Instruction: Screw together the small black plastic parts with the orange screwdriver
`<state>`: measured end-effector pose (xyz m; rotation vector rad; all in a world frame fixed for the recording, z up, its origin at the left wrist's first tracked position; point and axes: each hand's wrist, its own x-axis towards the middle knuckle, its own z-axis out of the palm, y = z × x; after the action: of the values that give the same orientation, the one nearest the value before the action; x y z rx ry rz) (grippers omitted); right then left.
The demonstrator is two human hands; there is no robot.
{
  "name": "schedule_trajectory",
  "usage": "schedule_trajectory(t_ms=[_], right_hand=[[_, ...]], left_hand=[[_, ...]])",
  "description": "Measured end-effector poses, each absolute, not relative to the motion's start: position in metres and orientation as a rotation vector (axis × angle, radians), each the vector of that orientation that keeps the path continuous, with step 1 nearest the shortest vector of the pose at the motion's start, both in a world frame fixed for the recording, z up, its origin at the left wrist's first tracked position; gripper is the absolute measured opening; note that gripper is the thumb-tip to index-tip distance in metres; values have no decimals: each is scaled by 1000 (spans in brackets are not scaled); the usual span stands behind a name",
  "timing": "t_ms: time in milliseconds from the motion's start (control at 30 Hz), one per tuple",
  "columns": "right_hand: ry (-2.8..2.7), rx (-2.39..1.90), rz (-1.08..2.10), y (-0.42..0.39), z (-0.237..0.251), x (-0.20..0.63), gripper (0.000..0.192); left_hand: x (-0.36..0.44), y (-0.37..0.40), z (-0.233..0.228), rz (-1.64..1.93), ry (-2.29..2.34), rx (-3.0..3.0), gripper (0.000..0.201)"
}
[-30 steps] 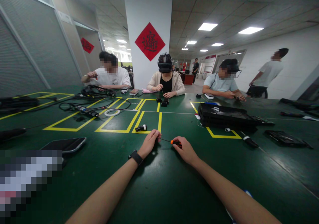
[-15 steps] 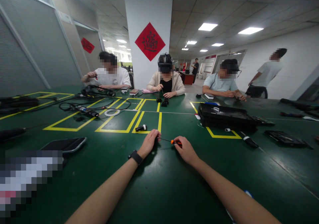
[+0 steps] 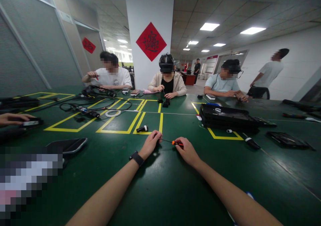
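Head view: both forearms extend over the green table. Right hand is closed around the orange-collared handle of a small screwdriver; its thin shaft runs left to the left hand, whose fingers are pinched shut at the tip on something too small to identify. Just beyond lies a small black cylinder on yellow floor-tape markings. Farther right sits a black case. Across the table, three seated people work.

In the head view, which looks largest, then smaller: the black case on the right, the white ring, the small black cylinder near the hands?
1. black case, clearly largest.
2. white ring.
3. small black cylinder, slightly smaller than the ring, though nearer to the camera, so these two are unsure.
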<state>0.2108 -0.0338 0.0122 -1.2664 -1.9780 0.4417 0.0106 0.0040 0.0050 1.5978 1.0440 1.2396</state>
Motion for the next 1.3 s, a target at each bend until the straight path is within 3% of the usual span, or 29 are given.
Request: schedule_trajectory(t_ms=[233,1300], right_hand=[[-1990,-1271,437,-33,12,211,18],[-1977,-1282,431,-32,10,211,17]], left_hand=[[8,1,7,1246,1131,1784,23],[11,0,8,1254,1143,1767,19]])
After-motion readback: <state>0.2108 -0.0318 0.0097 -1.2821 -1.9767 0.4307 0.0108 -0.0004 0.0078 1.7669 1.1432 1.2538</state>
